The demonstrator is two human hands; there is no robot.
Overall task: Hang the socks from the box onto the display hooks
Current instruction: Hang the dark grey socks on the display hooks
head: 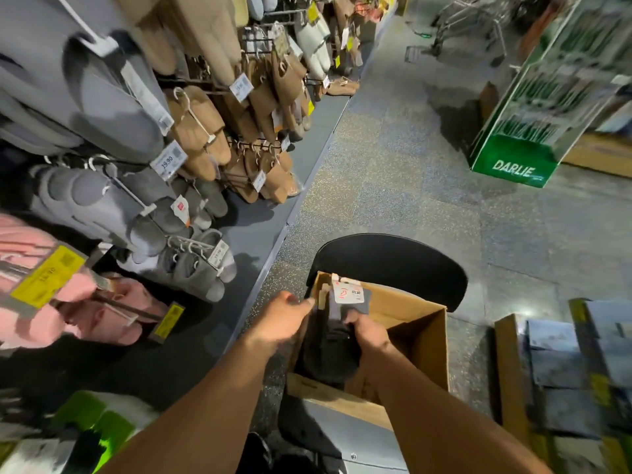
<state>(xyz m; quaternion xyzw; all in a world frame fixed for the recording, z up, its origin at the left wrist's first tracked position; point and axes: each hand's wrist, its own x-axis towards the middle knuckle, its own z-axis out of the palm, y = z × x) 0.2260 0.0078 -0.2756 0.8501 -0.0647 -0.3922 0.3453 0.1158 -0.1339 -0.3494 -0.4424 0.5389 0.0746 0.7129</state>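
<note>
Box by the rack
The box [415,331] sits on a chair [393,260], right of the rack [191,138]; both hands [280,319] hold socks [337,323] over it.

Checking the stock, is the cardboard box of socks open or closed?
Open: the cardboard box has its top flaps up, and both hands hold dark socks over it.
</note>
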